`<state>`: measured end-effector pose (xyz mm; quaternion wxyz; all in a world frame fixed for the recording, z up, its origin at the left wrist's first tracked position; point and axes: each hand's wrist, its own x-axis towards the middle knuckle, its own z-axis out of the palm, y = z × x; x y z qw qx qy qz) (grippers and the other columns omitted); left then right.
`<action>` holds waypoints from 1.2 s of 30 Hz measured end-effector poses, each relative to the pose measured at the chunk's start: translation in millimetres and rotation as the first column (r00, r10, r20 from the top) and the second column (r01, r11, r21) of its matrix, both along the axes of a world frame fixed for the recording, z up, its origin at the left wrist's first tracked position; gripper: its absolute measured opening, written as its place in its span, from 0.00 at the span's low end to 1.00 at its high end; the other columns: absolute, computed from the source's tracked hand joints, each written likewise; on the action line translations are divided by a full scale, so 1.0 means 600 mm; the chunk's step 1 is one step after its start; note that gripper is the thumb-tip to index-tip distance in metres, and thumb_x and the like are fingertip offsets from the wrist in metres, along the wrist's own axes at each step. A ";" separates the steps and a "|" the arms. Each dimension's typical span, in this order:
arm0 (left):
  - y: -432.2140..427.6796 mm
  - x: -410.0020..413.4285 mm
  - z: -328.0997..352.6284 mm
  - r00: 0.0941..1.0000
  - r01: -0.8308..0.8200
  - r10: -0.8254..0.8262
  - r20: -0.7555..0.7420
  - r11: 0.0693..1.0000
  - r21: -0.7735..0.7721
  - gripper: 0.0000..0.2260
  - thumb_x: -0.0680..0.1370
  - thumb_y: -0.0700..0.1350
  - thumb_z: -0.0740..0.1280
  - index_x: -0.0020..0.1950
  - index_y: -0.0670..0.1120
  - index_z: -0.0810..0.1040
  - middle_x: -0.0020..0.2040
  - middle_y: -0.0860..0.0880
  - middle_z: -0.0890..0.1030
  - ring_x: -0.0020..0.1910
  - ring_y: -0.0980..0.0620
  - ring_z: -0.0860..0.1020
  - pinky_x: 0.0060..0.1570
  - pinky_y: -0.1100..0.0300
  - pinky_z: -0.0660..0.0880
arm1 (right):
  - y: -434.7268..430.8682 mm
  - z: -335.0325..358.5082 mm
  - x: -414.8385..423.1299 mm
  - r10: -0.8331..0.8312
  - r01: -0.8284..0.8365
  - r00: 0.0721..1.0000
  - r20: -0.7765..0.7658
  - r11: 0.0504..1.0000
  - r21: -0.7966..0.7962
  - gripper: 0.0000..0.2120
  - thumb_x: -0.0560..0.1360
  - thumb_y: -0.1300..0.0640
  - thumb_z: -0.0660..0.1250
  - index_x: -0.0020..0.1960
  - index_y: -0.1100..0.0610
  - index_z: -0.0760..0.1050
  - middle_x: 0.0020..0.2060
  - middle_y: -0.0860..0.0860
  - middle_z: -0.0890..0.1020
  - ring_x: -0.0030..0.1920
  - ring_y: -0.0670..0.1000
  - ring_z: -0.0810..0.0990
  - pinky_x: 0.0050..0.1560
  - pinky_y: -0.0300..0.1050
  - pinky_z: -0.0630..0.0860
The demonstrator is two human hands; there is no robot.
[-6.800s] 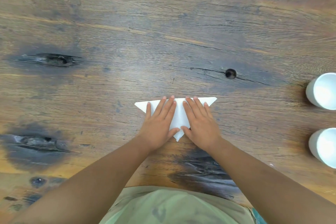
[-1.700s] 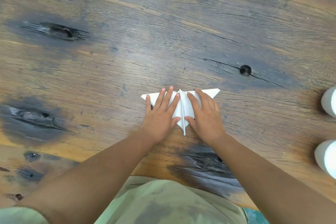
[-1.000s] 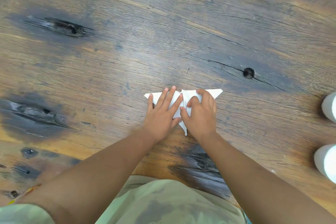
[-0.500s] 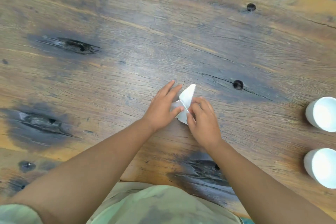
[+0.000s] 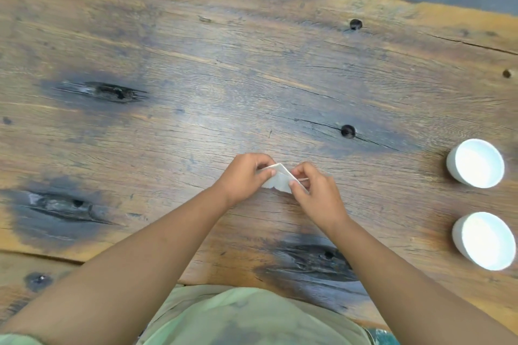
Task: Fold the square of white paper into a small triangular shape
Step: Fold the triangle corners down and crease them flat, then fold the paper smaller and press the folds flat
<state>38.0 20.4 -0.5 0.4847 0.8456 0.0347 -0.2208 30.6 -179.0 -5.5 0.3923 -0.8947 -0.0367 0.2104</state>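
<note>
Both hands pinch folded paper (image 5: 278,180) above bench (image 5: 196,70), near its front edge; left hand (image 5: 245,176) grips left side, right hand (image 5: 315,190) right side; two white cups (image 5: 475,163) toward right edge

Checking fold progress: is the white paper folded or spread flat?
Folded: the paper is a small layered wedge pinched between left hand and right hand.

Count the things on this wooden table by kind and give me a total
Folded white paper: 1, pinched between the left hand and right hand
White cups: 2
Total: 3
</note>
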 end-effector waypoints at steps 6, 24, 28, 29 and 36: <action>-0.010 -0.005 -0.014 0.983 -0.120 0.116 -0.140 0.992 -0.023 0.03 0.78 0.43 0.69 0.47 0.45 0.83 0.45 0.46 0.85 0.47 0.46 0.83 0.48 0.47 0.78 | -0.004 -0.022 0.005 -0.192 0.207 0.967 -0.166 0.975 0.079 0.06 0.76 0.56 0.67 0.39 0.51 0.76 0.33 0.45 0.79 0.34 0.45 0.75 0.38 0.46 0.72; -0.017 0.039 -0.100 0.974 -0.086 0.133 -0.184 0.966 0.242 0.05 0.76 0.43 0.71 0.49 0.48 0.78 0.35 0.56 0.78 0.36 0.58 0.76 0.37 0.61 0.71 | -0.029 -0.082 0.091 0.048 -0.069 0.996 -0.071 0.943 -0.327 0.07 0.78 0.53 0.65 0.42 0.54 0.73 0.34 0.48 0.77 0.36 0.52 0.76 0.33 0.48 0.71; -0.017 0.038 -0.108 0.993 0.037 0.002 -0.115 0.941 0.335 0.04 0.77 0.43 0.69 0.50 0.49 0.75 0.38 0.55 0.78 0.40 0.52 0.77 0.39 0.55 0.75 | -0.027 -0.094 0.098 0.065 -0.076 0.997 -0.043 0.928 -0.366 0.08 0.77 0.53 0.65 0.40 0.53 0.71 0.35 0.48 0.76 0.36 0.51 0.75 0.33 0.45 0.68; -0.018 0.035 -0.109 0.995 0.045 -0.012 -0.096 0.935 0.352 0.04 0.77 0.44 0.69 0.49 0.49 0.75 0.38 0.55 0.78 0.40 0.51 0.77 0.39 0.54 0.75 | -0.026 -0.095 0.099 0.063 -0.076 0.997 -0.046 0.926 -0.369 0.08 0.77 0.53 0.65 0.40 0.53 0.71 0.36 0.48 0.76 0.36 0.51 0.74 0.33 0.45 0.67; -0.029 0.024 -0.104 0.997 -0.015 0.044 -0.059 0.908 0.420 0.05 0.78 0.43 0.68 0.47 0.48 0.72 0.39 0.51 0.76 0.40 0.47 0.76 0.38 0.52 0.73 | -0.029 -0.098 0.096 0.078 -0.097 0.995 -0.061 0.895 -0.436 0.10 0.76 0.52 0.66 0.41 0.52 0.67 0.38 0.48 0.75 0.37 0.52 0.74 0.33 0.46 0.68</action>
